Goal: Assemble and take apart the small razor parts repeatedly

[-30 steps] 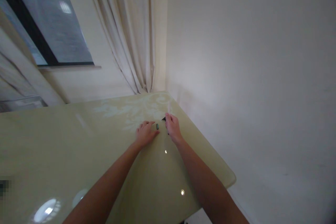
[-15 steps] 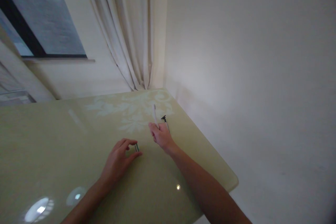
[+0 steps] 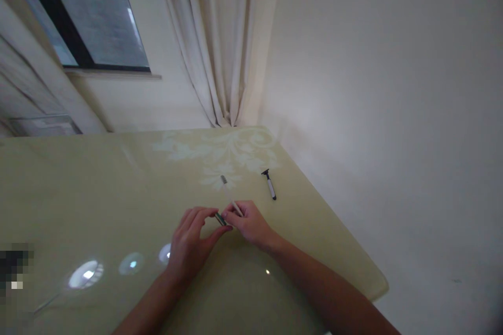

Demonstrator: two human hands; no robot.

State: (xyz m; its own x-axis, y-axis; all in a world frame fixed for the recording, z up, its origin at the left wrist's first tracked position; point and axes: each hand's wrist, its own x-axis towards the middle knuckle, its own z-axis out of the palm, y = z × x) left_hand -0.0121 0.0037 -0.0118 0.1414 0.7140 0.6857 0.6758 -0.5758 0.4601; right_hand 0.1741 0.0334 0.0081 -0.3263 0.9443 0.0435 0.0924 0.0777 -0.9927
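Note:
Between the thumb and fingertips of my left hand (image 3: 191, 243) is a small, narrow green and silver piece (image 3: 220, 218); it looks like a pair of slim batteries, but I cannot be sure. My right hand (image 3: 251, 224) is closed round a pale toothbrush (image 3: 224, 180), whose bristled head points away from me toward the far side. The fingertips of both hands meet closely at the green piece, and whether the right ones touch it I cannot tell. Beyond my right hand, a razor (image 3: 270, 186) with a black head and grey handle lies on the table.
The glossy yellow-green table (image 3: 118, 183) has a pale floral pattern and lamp reflections. Its right edge runs along a white wall (image 3: 373, 115). A curtain (image 3: 220, 42) and a window (image 3: 98, 15) stand behind. A dark blurred patch (image 3: 13, 261) shows at the left edge.
My right hand has come back from beside the razor to my left hand, bringing the toothbrush, which now tilts left. The green piece has tilted in my left hand. The view has shifted left.

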